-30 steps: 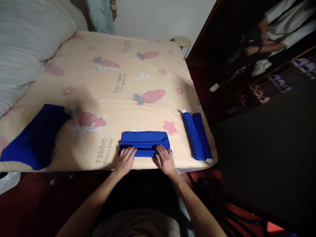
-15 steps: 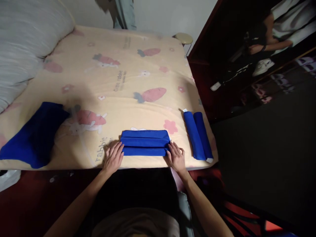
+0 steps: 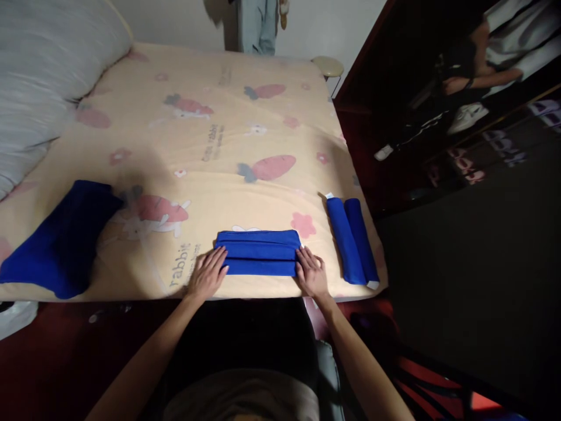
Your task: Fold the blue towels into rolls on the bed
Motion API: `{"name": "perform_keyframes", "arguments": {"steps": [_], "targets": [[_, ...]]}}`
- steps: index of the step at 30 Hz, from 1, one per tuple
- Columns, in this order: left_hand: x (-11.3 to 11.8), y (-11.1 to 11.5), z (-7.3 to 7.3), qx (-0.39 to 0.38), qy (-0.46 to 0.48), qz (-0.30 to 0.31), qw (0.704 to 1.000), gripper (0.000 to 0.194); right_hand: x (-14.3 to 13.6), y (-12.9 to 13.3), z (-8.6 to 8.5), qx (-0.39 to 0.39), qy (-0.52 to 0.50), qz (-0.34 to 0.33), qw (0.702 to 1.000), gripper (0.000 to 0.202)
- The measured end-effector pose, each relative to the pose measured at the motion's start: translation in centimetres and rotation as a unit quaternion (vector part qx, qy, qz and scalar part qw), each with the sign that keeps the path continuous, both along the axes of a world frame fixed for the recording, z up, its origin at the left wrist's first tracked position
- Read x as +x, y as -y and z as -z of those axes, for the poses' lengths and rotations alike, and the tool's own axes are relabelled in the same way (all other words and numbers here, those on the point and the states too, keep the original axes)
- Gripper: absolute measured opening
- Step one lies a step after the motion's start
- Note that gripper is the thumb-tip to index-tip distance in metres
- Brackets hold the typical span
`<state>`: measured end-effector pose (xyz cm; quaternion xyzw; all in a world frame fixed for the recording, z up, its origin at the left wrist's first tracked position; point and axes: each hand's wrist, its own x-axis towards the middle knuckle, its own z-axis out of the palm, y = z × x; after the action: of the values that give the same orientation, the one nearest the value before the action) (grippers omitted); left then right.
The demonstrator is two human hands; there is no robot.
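A blue cloth [image 3: 258,251], folded into a long narrow strip with lengthwise creases, lies near the front edge of the bed. My left hand [image 3: 208,273] rests palm down at its left end, with outstretched fingers on the fabric. At the opposite end, the slightly bent fingers of my right hand [image 3: 312,272] lie on the cloth; the thumbs are mostly hidden. Two rolled blue cloths [image 3: 353,242] with white tags sit side by side to the right. Farther left, another blue cloth [image 3: 65,242] lies loosely spread and crumpled.
The bed's sheet [image 3: 210,193] is cream with carrots and rabbits. A grey-white bulky bundle [image 3: 48,76] occupies the back left. A round stool [image 3: 328,66] stands behind the far right corner. To the right, a person [image 3: 464,82] in dark clothing appears near shoes [image 3: 467,164].
My left hand has shifted slightly right and farther onto the strip's left end. My right hand has moved up a little. Hanging pale fabric at the back now shows farther right.
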<state>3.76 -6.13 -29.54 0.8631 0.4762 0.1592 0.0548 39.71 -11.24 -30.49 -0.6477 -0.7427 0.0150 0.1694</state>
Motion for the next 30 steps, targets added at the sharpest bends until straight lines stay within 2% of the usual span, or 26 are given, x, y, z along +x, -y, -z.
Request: {"name": "perform_keyframes", "arguments": {"steps": [2,4,6,10,12,13,15,18,21,23,26,30], "targets": [[-1.6,0.4,-0.2,0.02,0.007,-0.024,0.999,0.052,1.1,0.8,0.1,0.019,0.01,0.033,0.999,0.048],[-1.3,1.2,-0.5,0.031,0.02,-0.032,0.999,0.051,0.3,1.2,-0.1,0.033,0.003,0.043,0.999,0.051],[0.9,1.9,-0.8,0.021,0.033,-0.005,0.999,0.052,-2.1,1.1,-0.6,0.032,-0.016,0.011,0.999,0.052],[7.1,2.3,-1.0,-0.018,0.048,0.089,0.995,0.057,-8.4,-0.4,-1.3,-0.014,-0.052,-0.115,0.992,0.047],[8.8,1.8,-0.9,-0.024,0.041,0.09,0.995,0.058,-9.8,-1.3,-1.2,-0.026,-0.057,-0.131,0.989,0.044],[8.9,1.4,-0.7,-0.025,0.033,0.078,0.996,0.056,-9.8,-1.6,-1.1,-0.026,-0.055,-0.119,0.991,0.043],[7.6,0.4,-0.5,-0.025,0.015,0.046,0.999,0.053,-8.2,-1.9,-0.8,-0.022,-0.048,-0.075,0.996,0.042],[3.0,-0.5,-0.2,-0.015,-0.001,0.003,1.0,0.053,-3.3,-1.2,-0.3,-0.009,-0.028,-0.007,1.0,0.043],[-1.2,-0.3,0.1,0.018,0.004,-0.034,0.999,0.051,0.8,0.2,0.0,0.02,-0.003,0.038,0.999,0.045],[-2.1,0.4,0.1,0.041,0.013,-0.056,0.998,0.051,1.4,1.0,-0.1,0.044,0.007,0.052,0.998,0.045],[0.0,1.5,-0.3,0.044,0.028,-0.037,0.998,0.05,-1.1,1.3,-0.5,0.058,-0.005,0.016,0.998,0.046],[6.5,1.6,-0.9,0.002,0.027,0.075,0.997,0.05,-7.6,-0.5,-1.2,-0.008,-0.039,-0.089,0.995,0.045]]}}
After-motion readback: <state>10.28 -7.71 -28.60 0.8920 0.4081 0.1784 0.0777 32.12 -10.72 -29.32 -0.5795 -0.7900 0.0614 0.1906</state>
